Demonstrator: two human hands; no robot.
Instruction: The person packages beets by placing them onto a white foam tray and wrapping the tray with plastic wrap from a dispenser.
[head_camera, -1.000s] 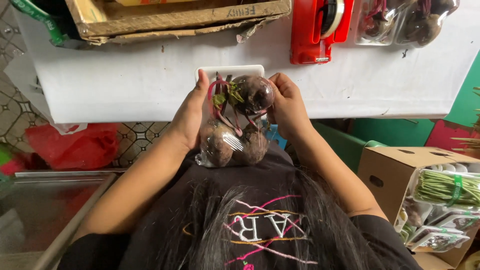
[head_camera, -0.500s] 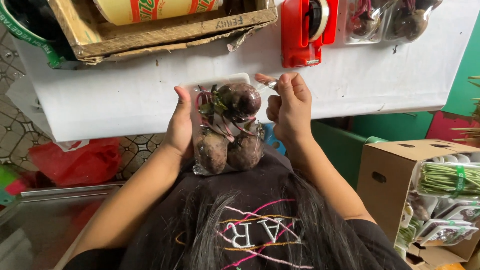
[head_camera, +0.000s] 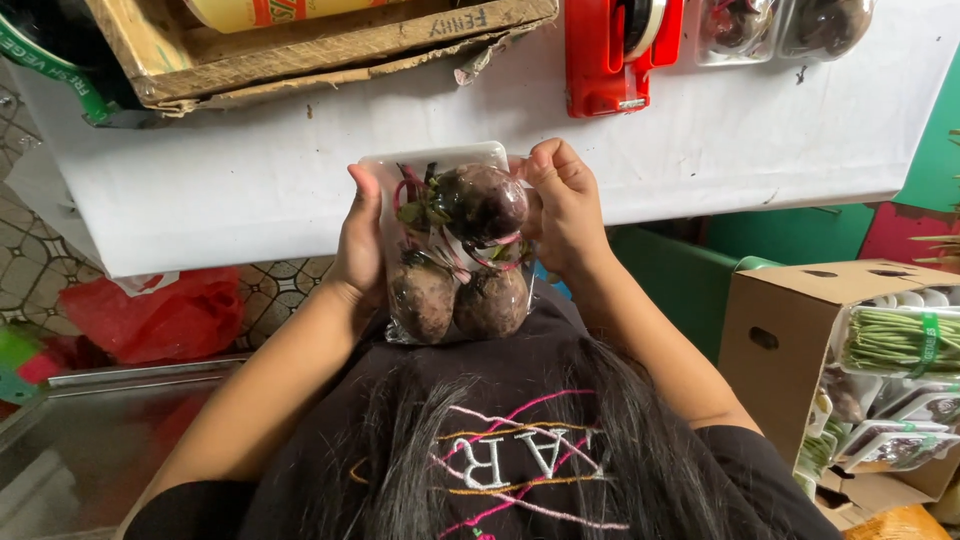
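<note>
So from my feed, far left of the fingers there's a red plastic bag on the tiled floor, well apart from everything I'm handling. Up and left of my left hand sits a beat-up wooden crate on the white counter.

My left hand is clamped flat against the left side of the beet tray, thumb lying along the tray's left edge and the rest of the fingers tucked behind or under it, so I can't see them. The tray is a white foam one with three dark beets under clear wrap: one beet up top, with red stems and a bit of green, and two side by side below it. It sits right between both hands, tilted up, its bottom end resting against my black shirt and its top edge just over the counter's near edge.

My right hand is on the tray's upper right corner, fingers curled in tight and pinching the wrap there. So both hands are closed on the tray.

Above and just right of those fingers is a red tape dispenser on the counter, then more wrapped trays past it. Lower right, well away, a cardboard box holds packs of green beans.
</note>
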